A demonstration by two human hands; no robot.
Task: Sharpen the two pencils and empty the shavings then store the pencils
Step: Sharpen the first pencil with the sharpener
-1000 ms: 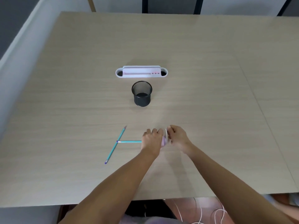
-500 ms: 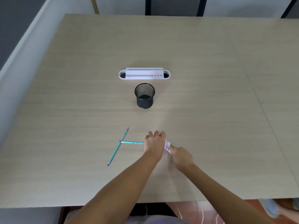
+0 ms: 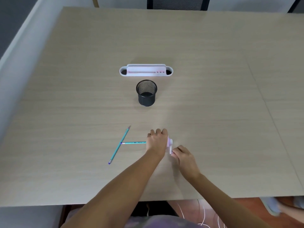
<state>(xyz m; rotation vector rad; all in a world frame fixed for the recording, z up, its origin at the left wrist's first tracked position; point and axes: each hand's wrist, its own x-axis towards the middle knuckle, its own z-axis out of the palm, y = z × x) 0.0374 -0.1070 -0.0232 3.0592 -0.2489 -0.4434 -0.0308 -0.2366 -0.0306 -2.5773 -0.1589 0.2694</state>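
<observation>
2 hands: left hand (image 3: 156, 143) wrapped over the sharpener (image 3: 169, 142), pinning it to the table (image 3: 213, 96); right hand (image 3: 184, 156) pinching its crank (image 3: 171, 149).
Pencils: 1 pencil (image 3: 134, 142) sticks out left from the sharpener; spare pencil (image 3: 119, 145) lies touching its end.
Handling: light, stiff, thin; likely rolls; grip mid-barrel.
Sharpener: small, light plastic; probably slides unless held down.
Storage: mesh cup (image 3: 146, 92), white holder (image 3: 146, 70) beyond, well apart.
Writing: barrel print unreadable.
</observation>
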